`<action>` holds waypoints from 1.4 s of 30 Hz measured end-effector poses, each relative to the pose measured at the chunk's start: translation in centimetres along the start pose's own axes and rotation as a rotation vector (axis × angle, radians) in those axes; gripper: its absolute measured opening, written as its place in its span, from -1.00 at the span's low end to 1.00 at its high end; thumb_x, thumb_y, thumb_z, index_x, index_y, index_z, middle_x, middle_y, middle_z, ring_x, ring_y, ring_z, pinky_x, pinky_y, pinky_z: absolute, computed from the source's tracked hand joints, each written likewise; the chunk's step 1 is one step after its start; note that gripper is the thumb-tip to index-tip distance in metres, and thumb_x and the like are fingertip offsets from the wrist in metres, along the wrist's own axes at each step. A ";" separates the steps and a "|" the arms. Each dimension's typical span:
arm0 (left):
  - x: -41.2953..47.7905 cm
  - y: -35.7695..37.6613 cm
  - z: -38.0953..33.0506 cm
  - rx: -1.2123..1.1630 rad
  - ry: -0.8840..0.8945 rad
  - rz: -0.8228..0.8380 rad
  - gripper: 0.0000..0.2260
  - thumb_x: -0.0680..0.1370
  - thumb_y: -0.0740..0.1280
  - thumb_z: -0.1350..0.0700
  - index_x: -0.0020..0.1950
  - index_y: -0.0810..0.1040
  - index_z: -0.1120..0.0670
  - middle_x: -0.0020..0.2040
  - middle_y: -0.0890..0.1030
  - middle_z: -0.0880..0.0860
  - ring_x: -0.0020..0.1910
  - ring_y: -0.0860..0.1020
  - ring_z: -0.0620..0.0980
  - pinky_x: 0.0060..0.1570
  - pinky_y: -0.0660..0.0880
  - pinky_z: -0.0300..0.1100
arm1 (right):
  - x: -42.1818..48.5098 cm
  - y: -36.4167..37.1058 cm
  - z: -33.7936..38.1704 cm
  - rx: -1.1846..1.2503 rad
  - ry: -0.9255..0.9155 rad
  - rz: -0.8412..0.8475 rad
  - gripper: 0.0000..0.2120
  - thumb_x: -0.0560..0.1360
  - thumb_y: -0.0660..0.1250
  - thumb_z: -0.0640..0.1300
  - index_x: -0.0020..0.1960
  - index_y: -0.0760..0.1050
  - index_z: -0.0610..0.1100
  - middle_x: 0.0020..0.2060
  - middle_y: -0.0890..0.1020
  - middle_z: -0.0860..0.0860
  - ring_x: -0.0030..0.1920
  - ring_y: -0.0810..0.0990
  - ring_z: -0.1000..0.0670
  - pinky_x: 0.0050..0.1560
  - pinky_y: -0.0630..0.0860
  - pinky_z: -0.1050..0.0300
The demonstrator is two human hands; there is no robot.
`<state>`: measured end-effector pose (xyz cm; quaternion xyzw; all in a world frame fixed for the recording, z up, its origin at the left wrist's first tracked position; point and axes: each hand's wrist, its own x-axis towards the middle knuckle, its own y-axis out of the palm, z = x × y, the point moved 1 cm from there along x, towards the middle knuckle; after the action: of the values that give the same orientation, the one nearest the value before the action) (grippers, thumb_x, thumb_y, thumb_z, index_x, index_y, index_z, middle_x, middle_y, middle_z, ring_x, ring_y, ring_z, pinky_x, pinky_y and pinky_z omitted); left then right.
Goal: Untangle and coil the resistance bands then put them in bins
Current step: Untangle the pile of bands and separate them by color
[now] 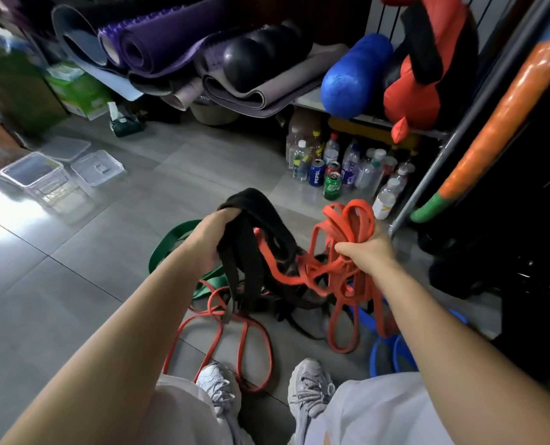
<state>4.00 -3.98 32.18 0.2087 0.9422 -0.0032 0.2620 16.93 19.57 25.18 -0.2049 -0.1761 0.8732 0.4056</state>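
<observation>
My left hand (207, 237) grips a bunch of wide black bands (248, 252) lifted off the floor. My right hand (368, 248) grips a bundle of thin orange bands (347, 220). Orange strands run between the two bunches and are tangled with the black ones. More orange loops (244, 345) trail on the floor by my shoes. A green band (167, 239) lies on the floor under my left wrist. Clear plastic bins (42, 178) stand on the tiles at the far left, with lids (97, 168) beside them.
Rolled yoga mats (158, 43), black balls and a blue foam roller (353, 75) fill the shelf ahead. Bottles and cans (341, 168) crowd the floor below it. A metal rack post (427, 175) and an orange roller (498, 123) stand at right. Blue basins (392, 351) sit by my right leg.
</observation>
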 end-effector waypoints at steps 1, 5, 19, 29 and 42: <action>-0.1 -0.3 0.0 -0.098 -0.048 0.004 -0.75 0.59 0.20 0.01 -0.12 0.55 0.13 -0.40 0.64 0.04 -0.43 0.63 -0.03 -0.46 0.51 -0.25 | 0.1 -0.3 -0.2 -0.027 0.009 -0.016 -0.51 -0.07 0.36 0.08 -0.13 0.48 0.09 -0.45 0.57 0.26 -0.37 0.55 0.23 -0.33 0.41 0.32; 0.6 -2.1 -0.3 -0.305 -0.073 -0.004 -0.68 0.54 0.27 -0.10 -0.23 0.60 0.10 -0.34 0.60 0.02 -0.39 0.60 -0.01 -0.28 0.55 -0.19 | 0.6 -1.5 -1.2 -0.142 0.026 -0.026 -0.41 -0.06 0.36 0.06 -0.01 0.48 0.06 -0.28 0.61 0.19 -0.21 0.61 0.00 -0.08 0.54 0.14; 3.2 -2.0 3.3 0.340 -0.015 -0.151 -0.52 0.48 0.35 -0.18 0.23 0.50 0.14 -0.12 0.61 0.02 -0.21 0.61 -0.09 -0.23 0.55 -0.21 | -0.2 -2.5 0.3 0.085 -0.006 -0.049 -0.59 0.04 0.46 -0.09 -0.11 0.55 0.02 -0.35 0.66 0.17 -0.32 0.65 0.13 -0.28 0.52 0.27; 0.5 4.0 1.8 0.939 0.504 0.127 0.28 0.04 0.41 -0.47 0.55 -0.10 0.06 0.55 0.02 0.07 0.52 0.00 0.06 0.46 0.06 0.08 | -4.2 -0.6 5.7 0.241 -0.176 0.279 -0.80 0.31 0.51 -0.31 -0.22 0.61 -0.03 -0.39 0.68 0.15 -0.35 0.65 0.18 -0.36 0.52 0.34; -0.7 0.5 2.3 0.198 0.574 0.300 -0.53 0.36 0.43 0.42 0.17 0.38 0.10 0.01 0.61 -0.04 -0.01 0.60 -0.23 0.02 0.49 -0.28 | -8.3 8.7 13.3 0.462 -0.287 0.517 -0.65 0.27 0.50 -0.21 0.04 0.57 -0.05 -0.14 0.70 0.01 -0.10 0.68 0.04 -0.03 0.59 0.13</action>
<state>5.91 -4.08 30.61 0.3620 0.9314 0.0028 -0.0378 9.58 5.90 34.18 -0.0213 0.0282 0.9833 0.1784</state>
